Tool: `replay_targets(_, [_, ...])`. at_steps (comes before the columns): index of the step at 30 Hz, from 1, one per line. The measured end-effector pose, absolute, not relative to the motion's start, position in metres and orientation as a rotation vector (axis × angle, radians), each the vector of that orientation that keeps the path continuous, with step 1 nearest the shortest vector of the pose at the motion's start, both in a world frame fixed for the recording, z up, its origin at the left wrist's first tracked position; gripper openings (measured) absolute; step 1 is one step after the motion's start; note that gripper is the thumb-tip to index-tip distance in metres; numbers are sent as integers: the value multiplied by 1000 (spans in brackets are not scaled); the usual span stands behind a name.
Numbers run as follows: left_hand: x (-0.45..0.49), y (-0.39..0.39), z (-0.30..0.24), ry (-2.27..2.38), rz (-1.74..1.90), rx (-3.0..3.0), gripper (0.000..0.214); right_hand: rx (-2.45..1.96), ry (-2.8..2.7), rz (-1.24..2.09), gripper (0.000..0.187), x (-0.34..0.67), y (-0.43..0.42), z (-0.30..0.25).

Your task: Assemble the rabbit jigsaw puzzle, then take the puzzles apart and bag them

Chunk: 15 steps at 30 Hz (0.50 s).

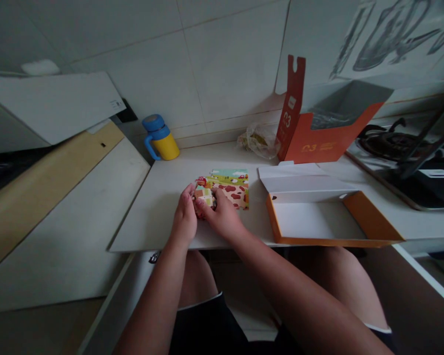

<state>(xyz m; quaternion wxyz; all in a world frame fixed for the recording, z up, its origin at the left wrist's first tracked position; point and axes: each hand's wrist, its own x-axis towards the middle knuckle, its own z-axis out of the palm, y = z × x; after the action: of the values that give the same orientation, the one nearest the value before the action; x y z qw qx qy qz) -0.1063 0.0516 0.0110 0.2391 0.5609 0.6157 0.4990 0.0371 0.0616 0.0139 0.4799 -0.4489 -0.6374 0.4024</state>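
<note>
On the white tabletop lies a partly joined jigsaw puzzle [235, 191] with a farm picture: green fields, a small red car and brown cow spots. Just left of it, both hands close around a small bunch of printed puzzle pieces [204, 195]. My left hand [185, 209] cups the bunch from the left side. From the right, my right hand [224, 211] grips the same pieces, its thumb on top and its wrist near the puzzle's lower edge. Fingers cover much of the bunch, so its lower part is hidden.
An open shallow orange box [318, 219] stands right of the puzzle at the front edge. Behind it are a tall orange carton [318, 140] and a clear plastic bag [261, 140]. A blue-and-yellow mug [166, 143] stands back left; a black stove [422, 167] is far right.
</note>
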Motion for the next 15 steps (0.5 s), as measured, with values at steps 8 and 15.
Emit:
replay_targets(8, [-147, 11, 9, 2363, 699, 2038, 39, -1213, -1713, 838, 48, 83, 8, 16])
replay_targets(15, [-138, 12, 15, 2300, 632, 2081, 35, -998, -1959, 915, 46, 108, 3, 17])
